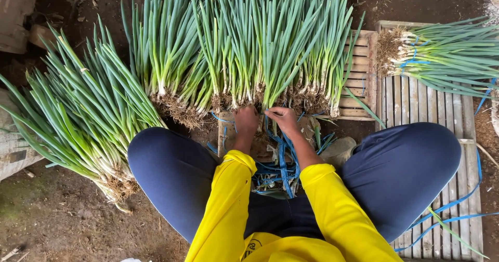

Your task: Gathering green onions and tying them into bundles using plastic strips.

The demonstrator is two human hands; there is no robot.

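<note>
A wide row of green onions [249, 49] lies in front of me, roots toward me, leaves pointing away. My left hand [246, 119] rests at the root ends of the middle bunch, fingers curled against the roots. Close beside it, my right hand [283, 119] pinches a blue plastic strap [282, 158] right under the same roots. More blue straps hang in a loose tangle between my knees. My sleeves are yellow and my trousers dark blue.
A separate pile of green onions [83, 116] lies on the dirt floor at left. A tied bundle [447, 54] rests on a wooden slatted pallet [416, 106] at right. Loose blue straps [457, 205] trail over the pallet. A sack [13, 147] sits at far left.
</note>
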